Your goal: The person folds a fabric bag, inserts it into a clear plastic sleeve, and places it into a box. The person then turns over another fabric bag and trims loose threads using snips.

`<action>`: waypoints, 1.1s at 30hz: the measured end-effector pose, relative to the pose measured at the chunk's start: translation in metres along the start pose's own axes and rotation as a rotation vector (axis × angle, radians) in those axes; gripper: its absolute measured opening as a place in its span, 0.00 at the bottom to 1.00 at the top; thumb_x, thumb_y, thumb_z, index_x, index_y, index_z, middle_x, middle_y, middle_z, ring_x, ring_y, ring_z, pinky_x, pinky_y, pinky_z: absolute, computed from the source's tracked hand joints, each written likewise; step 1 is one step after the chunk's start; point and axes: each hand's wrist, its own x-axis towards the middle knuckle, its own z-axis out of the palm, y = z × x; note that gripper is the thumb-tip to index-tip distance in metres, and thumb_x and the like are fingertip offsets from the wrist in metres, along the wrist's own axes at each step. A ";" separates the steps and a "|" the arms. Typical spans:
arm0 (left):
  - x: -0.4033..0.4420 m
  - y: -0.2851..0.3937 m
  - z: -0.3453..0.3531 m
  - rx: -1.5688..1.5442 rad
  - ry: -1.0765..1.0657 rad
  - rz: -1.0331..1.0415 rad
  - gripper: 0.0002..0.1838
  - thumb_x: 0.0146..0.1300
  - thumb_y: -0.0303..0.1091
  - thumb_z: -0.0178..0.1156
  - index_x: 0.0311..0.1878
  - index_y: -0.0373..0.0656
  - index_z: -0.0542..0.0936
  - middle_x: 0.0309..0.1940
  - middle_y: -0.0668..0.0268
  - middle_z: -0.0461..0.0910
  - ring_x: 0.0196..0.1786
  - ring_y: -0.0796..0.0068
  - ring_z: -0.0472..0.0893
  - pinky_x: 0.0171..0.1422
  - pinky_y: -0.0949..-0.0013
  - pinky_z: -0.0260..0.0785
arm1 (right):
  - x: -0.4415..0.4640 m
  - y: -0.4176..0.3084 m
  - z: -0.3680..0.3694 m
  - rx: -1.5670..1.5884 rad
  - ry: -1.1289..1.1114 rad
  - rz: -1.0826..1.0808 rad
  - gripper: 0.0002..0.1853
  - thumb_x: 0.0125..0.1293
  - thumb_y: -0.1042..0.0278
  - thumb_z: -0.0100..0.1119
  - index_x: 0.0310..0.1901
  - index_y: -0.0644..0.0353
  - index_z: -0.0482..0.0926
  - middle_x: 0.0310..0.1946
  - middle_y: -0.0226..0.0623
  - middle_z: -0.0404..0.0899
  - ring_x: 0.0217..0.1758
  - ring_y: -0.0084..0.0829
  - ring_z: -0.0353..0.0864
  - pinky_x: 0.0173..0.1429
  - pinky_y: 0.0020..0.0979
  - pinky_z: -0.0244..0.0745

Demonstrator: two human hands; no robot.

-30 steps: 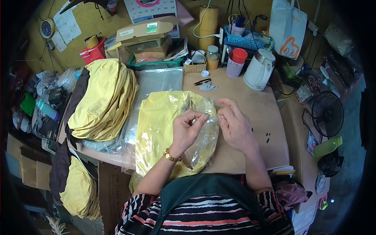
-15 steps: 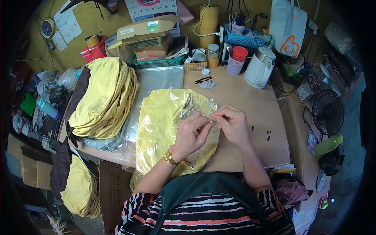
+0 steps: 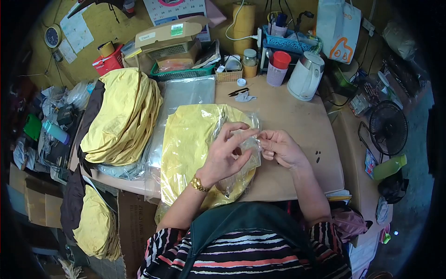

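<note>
A folded yellow fabric piece [image 3: 186,135] lies on the table in front of me, inside a clear plastic bag [image 3: 253,120]. My left hand [image 3: 222,156], with a gold watch at the wrist, is over the bag's right half; its fingers are curved and apart, with nothing visible between them. Just to the right, my right hand [image 3: 287,149] pinches a bit of the clear plastic at the bag's right edge. Left of the bag rises a stack of yellow fabric pieces [image 3: 118,114] with dark brown parts. Flat clear plastic bags [image 3: 190,90] lie behind.
Thread snips [image 3: 239,92], a crumpled grey scrap [image 3: 245,97] and a white cap [image 3: 241,82] lie farther back. A white kettle [image 3: 305,76] and a cup with a red lid [image 3: 278,67] stand at the back right. A black fan [image 3: 389,128] is at the right.
My left hand's fingers have parted from the pinch beside the right hand. My right hand has shifted slightly right and down, still pinching the plastic. The camera view has moved slightly.
</note>
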 end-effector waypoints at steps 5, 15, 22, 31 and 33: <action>-0.008 -0.026 0.011 -0.102 -0.023 0.156 0.12 0.51 0.21 0.71 0.40 0.41 0.86 0.43 0.62 0.78 0.37 0.77 0.80 0.39 0.76 0.76 | -0.001 0.000 0.008 -0.031 -0.030 -0.006 0.07 0.70 0.70 0.57 0.39 0.66 0.78 0.30 0.29 0.75 0.25 0.15 0.69 0.28 0.18 0.64; -0.013 -0.011 0.004 0.052 0.179 0.061 0.08 0.51 0.19 0.68 0.35 0.38 0.83 0.43 0.61 0.78 0.38 0.72 0.79 0.37 0.73 0.72 | 0.012 0.001 -0.009 -0.451 0.347 -0.216 0.04 0.68 0.74 0.59 0.35 0.64 0.76 0.26 0.31 0.77 0.23 0.17 0.73 0.28 0.20 0.70; 0.035 -0.023 0.010 0.346 -0.404 -0.169 0.18 0.56 0.33 0.65 0.48 0.38 0.76 0.35 0.60 0.80 0.31 0.70 0.78 0.37 0.61 0.72 | 0.009 -0.001 0.014 -0.427 0.231 -0.530 0.06 0.70 0.71 0.57 0.38 0.64 0.75 0.29 0.31 0.77 0.28 0.19 0.75 0.35 0.22 0.71; 0.200 0.057 -0.091 -0.766 0.268 0.008 0.09 0.65 0.23 0.50 0.47 0.40 0.75 0.35 0.66 0.79 0.34 0.78 0.80 0.37 0.73 0.74 | 0.017 0.104 -0.049 0.383 0.057 -0.143 0.41 0.62 0.28 0.49 0.69 0.44 0.57 0.58 0.39 0.68 0.56 0.36 0.72 0.58 0.44 0.70; 0.191 0.037 -0.124 -0.641 0.431 0.073 0.14 0.65 0.22 0.47 0.53 0.41 0.72 0.41 0.64 0.79 0.39 0.75 0.80 0.40 0.72 0.74 | 0.010 0.086 -0.039 0.603 -0.320 -0.161 0.45 0.59 0.23 0.45 0.72 0.40 0.53 0.64 0.44 0.65 0.64 0.42 0.70 0.63 0.49 0.70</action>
